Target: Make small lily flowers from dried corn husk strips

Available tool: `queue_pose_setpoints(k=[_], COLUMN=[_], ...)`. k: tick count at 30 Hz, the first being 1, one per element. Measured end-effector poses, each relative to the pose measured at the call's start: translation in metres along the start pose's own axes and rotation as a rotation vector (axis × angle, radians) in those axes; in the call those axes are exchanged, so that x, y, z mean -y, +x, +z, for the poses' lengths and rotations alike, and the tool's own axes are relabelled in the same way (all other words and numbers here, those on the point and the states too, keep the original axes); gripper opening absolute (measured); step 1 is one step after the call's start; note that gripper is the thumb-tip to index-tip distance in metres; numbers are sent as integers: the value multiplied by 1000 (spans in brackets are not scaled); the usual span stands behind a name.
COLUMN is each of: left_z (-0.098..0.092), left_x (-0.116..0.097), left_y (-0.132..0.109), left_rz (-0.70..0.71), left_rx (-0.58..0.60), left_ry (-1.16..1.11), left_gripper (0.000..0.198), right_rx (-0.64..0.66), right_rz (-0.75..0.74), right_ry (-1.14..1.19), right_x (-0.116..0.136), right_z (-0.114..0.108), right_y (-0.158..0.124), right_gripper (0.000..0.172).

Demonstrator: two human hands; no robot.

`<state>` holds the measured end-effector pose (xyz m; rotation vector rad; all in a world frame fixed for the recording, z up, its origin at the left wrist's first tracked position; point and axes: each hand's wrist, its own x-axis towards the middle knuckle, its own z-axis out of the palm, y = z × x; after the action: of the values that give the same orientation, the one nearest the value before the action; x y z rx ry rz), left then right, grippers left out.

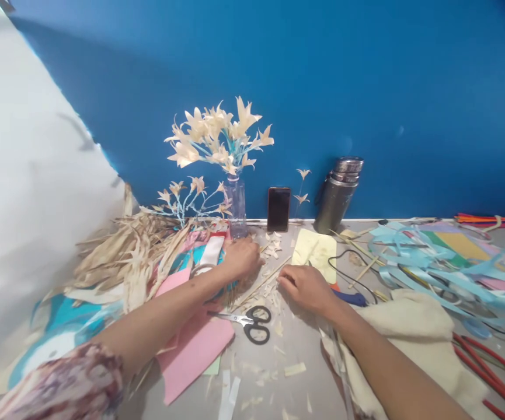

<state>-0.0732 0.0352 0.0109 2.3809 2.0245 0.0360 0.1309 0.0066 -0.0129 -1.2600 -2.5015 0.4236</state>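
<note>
My left hand point(242, 258) is low over the table by the foot of a clear plastic bottle point(236, 204), its fingers bent in. Whatever those fingers grip is hidden. To the right, my right hand point(307, 287) rests with curled fingers and thumb together; anything inside is too small to make out. Between the hands lie a thin straw-coloured stick point(266, 279) and pale petal-like scraps point(273, 245). Black-handled scissors point(252, 322) lie nearer me, their blades over a pink sheet point(199, 350). Cream husk-like flowers point(221, 134) on light-blue stems stand in the bottle.
Dry husks point(125, 254) are heaped at left beside a smaller flower spray point(186, 201). A phone point(278, 209) and a metal flask point(338, 195) stand against the blue wall. Light-blue ribbons point(427, 262), beige cloth point(410, 321), a blue-handled tool point(352, 298) and red cords point(493, 367) fill the right.
</note>
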Motion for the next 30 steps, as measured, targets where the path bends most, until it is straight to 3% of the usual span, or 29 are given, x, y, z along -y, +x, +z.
queue_pose_setpoints(k=[7, 11, 15, 19, 21, 25, 30], left_z=[1, -3, -16, -32, -35, -27, -4], left_x=[11, 16, 31, 48, 50, 42, 33], left_y=[7, 11, 0, -21, -24, -7, 24], left_rz=[-129, -147, -54, 116, 177, 99, 19], left_rx=[82, 50, 20, 162, 199, 92, 2], left_ry=[-106, -190, -311, -389, -389, -320, -220], left_gripper=[10, 16, 25, 12, 15, 34, 30], right_rx=[-1, -20, -8, -8, -8, -10, -10], right_rz=[-35, -35, -37, -12, 6, 21, 5], right_ry=[-5, -1, -20, -47, -57, -71, -86], right_x=[-1, -2, -1, 1, 1, 1, 2], right_z=[2, 1, -1, -1, -2, -3, -3], right_y=[-1, -1, 0, 0, 0, 0, -1], right_gripper=[21, 20, 20, 26, 28, 27, 26])
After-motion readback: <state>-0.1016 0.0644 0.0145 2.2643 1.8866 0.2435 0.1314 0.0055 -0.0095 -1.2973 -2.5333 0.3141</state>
